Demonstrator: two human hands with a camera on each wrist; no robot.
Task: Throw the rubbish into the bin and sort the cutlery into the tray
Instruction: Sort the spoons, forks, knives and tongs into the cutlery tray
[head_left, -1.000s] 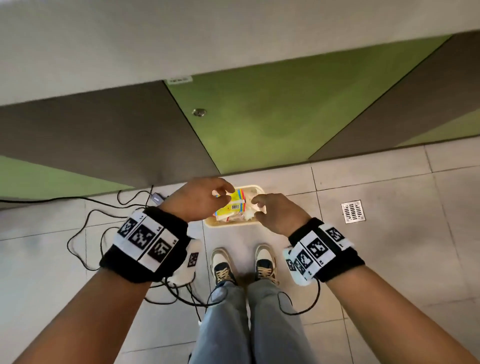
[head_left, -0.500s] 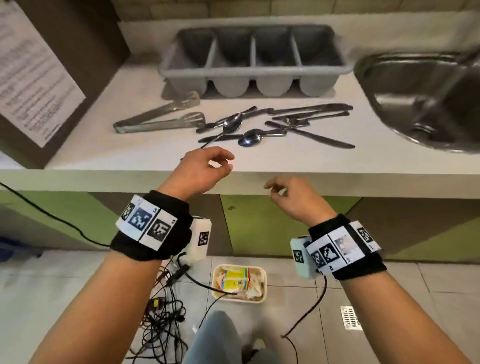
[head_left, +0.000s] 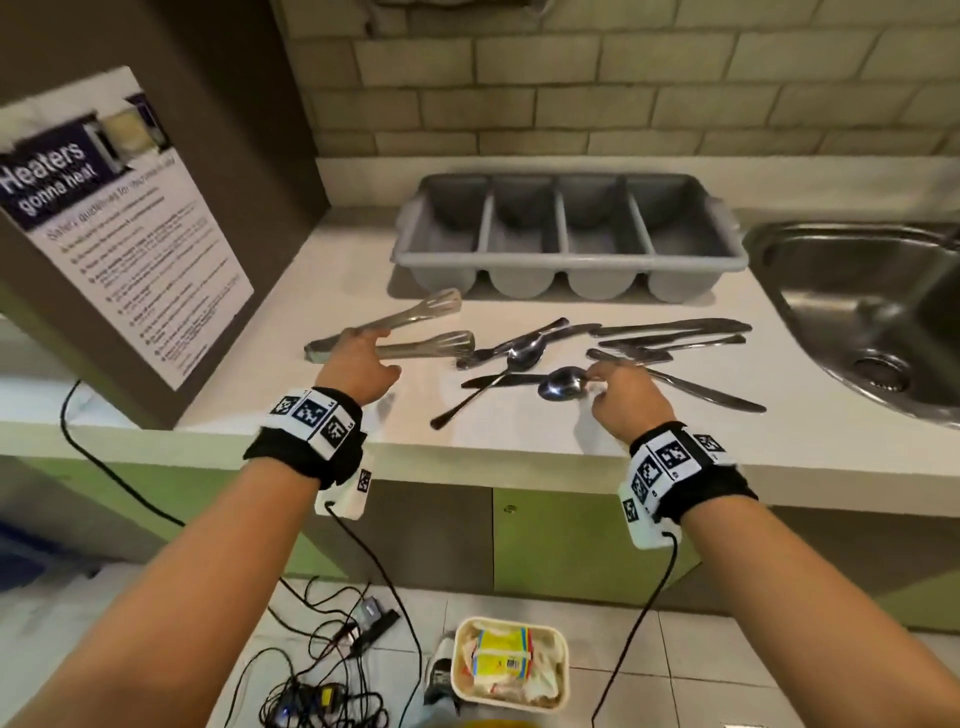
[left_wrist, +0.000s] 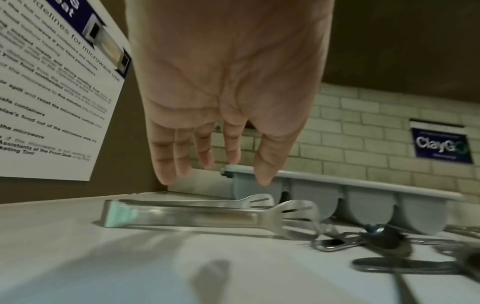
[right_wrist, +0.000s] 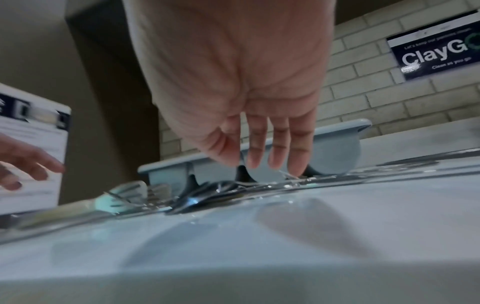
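Both hands are empty over the counter (head_left: 519, 431): the left hand (head_left: 358, 371) hangs above the tongs (head_left: 400, 338) near the counter's left end, fingers straight and slightly spread, not touching in the left wrist view; the right hand (head_left: 621, 400) reaches for the pile of cutlery (head_left: 597, 348) mid-counter, fingers straight and close together, tips just above or perhaps brushing a handle, which the blurred right wrist view does not settle. The tray (head_left: 566, 234) stands at the back edge, all four compartments bare, and the bin (head_left: 509, 660) with rubbish in it sits on the floor below the front edge. The main risk, as I judge it, is the tangle: spoons, forks and knives lie crossed, so lifting one by its end could drag a neighbour along. One long spoon (head_left: 483, 387) points its handle toward the front edge and could be knocked to the floor by a careless wrist. A knife (head_left: 691, 387) lies toward the sink (head_left: 857, 322) on the right, and a sideways sweep could push it in. The tongs lie splayed and may not fit a compartment lengthwise. Room is good above the pile and between it and the tray; the wall with the notice (head_left: 114, 234) closes the left side.
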